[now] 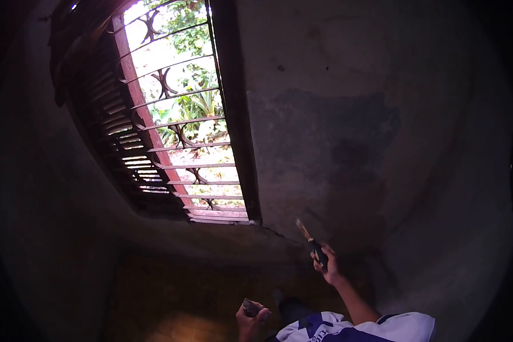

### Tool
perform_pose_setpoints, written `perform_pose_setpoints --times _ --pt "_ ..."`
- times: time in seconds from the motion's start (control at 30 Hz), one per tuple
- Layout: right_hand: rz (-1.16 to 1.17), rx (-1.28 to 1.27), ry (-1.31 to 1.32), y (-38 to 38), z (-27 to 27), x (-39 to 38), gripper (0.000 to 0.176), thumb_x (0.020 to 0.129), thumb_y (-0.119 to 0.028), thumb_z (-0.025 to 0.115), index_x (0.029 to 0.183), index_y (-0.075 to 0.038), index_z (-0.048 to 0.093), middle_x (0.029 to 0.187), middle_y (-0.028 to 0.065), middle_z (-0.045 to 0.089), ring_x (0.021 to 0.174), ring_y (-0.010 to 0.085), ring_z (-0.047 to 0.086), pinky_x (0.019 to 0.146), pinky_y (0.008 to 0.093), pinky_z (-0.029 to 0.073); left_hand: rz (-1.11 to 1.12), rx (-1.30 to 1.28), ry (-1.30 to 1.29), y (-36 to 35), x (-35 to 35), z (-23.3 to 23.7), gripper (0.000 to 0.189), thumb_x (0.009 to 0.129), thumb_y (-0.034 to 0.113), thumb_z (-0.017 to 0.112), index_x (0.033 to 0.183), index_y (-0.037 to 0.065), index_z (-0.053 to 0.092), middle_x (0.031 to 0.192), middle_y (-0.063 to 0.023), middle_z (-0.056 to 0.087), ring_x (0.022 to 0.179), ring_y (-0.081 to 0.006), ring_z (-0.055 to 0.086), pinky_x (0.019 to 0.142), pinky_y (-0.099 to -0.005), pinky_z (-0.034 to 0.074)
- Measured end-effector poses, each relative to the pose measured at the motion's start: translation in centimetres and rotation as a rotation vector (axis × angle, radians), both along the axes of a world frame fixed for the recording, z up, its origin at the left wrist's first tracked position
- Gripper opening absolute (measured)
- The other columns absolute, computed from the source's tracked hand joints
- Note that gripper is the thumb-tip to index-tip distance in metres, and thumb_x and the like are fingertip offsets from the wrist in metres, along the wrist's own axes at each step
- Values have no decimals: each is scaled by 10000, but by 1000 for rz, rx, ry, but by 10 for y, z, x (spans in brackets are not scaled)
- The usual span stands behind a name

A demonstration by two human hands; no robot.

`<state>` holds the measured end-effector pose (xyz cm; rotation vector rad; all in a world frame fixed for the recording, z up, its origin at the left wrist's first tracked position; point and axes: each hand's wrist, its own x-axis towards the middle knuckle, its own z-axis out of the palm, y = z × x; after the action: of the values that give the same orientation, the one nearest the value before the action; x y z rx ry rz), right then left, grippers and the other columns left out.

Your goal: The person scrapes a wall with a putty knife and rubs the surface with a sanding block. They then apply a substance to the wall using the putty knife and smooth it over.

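Observation:
My right hand [327,265] is raised in front of the wall, fingers wrapped round a black-handled tool [304,230]. Its narrow, brownish blade with a pale tip points up and left, near a crack [275,232] below the window corner. Lower down, my left hand [249,322] is closed on a small, dark, flat-faced block [251,308]; its exact kind I cannot tell. The two hands are well apart. Behind the tool is the plaster wall [290,188], which carries a large darker patch [336,122].
To the left, a window with metal bars [179,124] lets in bright light, and a dark louvred shutter [111,114] stands beside it. Brownish floor [171,285] lies below. My white and blue shirt [347,330] fills the bottom edge.

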<state>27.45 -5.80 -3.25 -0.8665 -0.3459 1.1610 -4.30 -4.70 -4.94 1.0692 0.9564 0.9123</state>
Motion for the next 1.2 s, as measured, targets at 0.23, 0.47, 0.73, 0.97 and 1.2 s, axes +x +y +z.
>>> perform_pose_setpoints --times 0.23,0.47,0.73,0.97,1.2 --pt "-402 81 -952 82 111 1 338 885 -169 700 1171 -52 564 905 87 635 677 131 585 551 251 431 -47 162 42 80 21 6 307 736 83 846 925 46 606 797 -32 655 683 -104 654 524 -232 519" --pt "-852 107 -1515 160 181 -18 328 866 -18 678 1193 -42 664 994 131 624 862 252 667 692 345 534 -45 176 61 146 26 30 190 829 34 738 943 48 587 730 -47 663 600 -110 637 503 -227 492" --pt "-948 46 -1633 227 235 -21 371 845 15 681 1210 -54 659 1018 132 576 827 258 665 637 347 540 -80 146 108 221 28 50 183 853 23 712 968 64 576 708 -54 660 547 -96 602 445 -204 441" --pt "-1040 25 -1711 213 229 -34 415 819 39 700 1223 -37 641 1012 152 572 810 265 666 616 341 563 -148 128 99 271 38 45 231 816 75 758 959 43 579 743 -68 659 605 -121 640 457 -224 476" --pt "-1114 -104 -1674 222 244 -45 393 826 36 698 1209 -37 653 1023 170 574 808 278 664 601 354 536 -396 97 86 325 39 30 214 835 66 733 973 28 573 769 -94 678 603 -134 647 462 -220 480"
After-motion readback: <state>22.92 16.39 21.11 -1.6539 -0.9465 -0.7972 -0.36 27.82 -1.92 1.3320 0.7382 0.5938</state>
